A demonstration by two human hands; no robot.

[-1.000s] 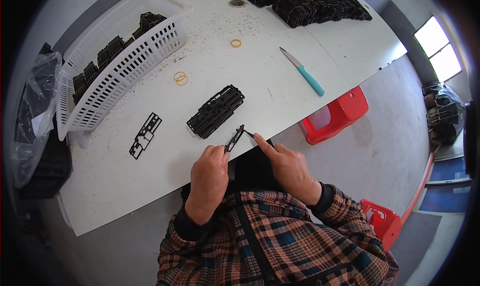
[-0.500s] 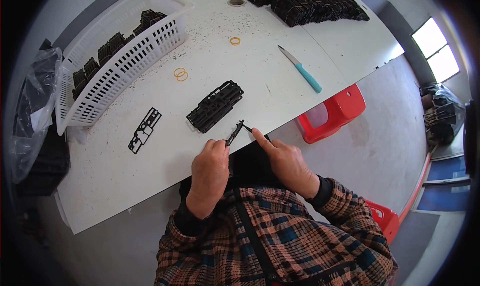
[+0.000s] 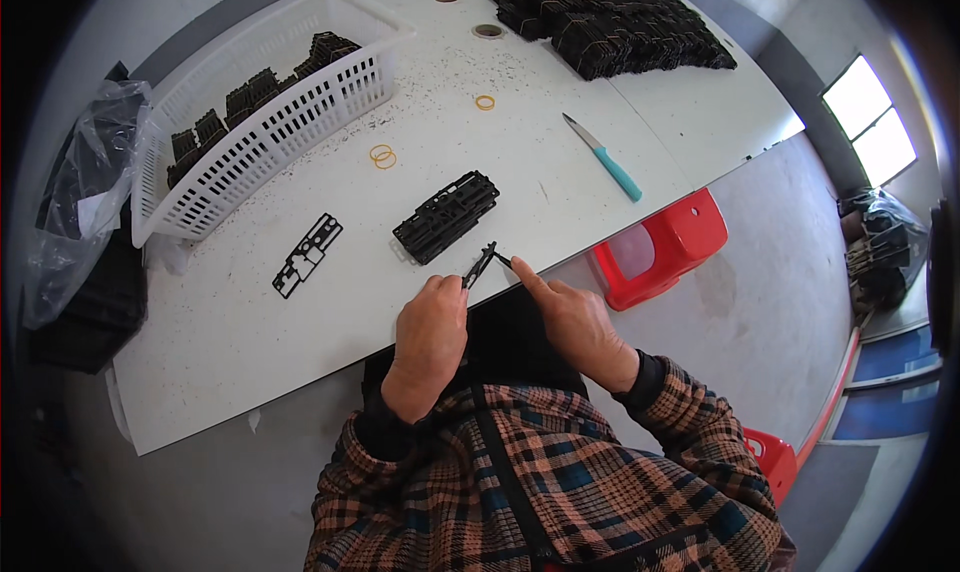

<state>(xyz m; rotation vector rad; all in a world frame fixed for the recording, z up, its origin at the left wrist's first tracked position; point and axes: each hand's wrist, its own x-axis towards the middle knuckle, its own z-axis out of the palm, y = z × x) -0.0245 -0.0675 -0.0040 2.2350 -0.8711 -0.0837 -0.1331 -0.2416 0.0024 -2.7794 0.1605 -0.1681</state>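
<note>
The left hand point(image 3: 430, 327) was closed around one end of a small black plastic frame piece point(image 3: 479, 266), holding it up on edge just over the near edge of the white table point(image 3: 250, 342), while the right hand point(image 3: 570, 317) reached in from the other side with its forefinger stretched out and its tip touching the free end of the piece; the rest of that hand was loosely curled and gripped nothing that could be seen. The piece sat just in front of a stack of like black frames point(image 3: 446, 216), nearer the person than the stack and almost touching it in the view. To the left of the stack a single flat frame point(image 3: 308, 255) lay alone on the table, and beyond that stood a white plastic basket point(image 3: 270, 122) with more black parts in it. Beyond the stack lay two yellow rubber bands point(image 3: 381, 156); to its right and farther off lay a knife with a teal handle point(image 3: 603, 159), and far behind it a large heap of bundled black parts point(image 3: 610, 22). The piece looked thin, light and fairly stiff, with open windows and slim bars that would likely snap or bend if pinched mid-span, so it seemed best taken by its outer rails near an end, with a pinch rather than a squeeze.
</note>
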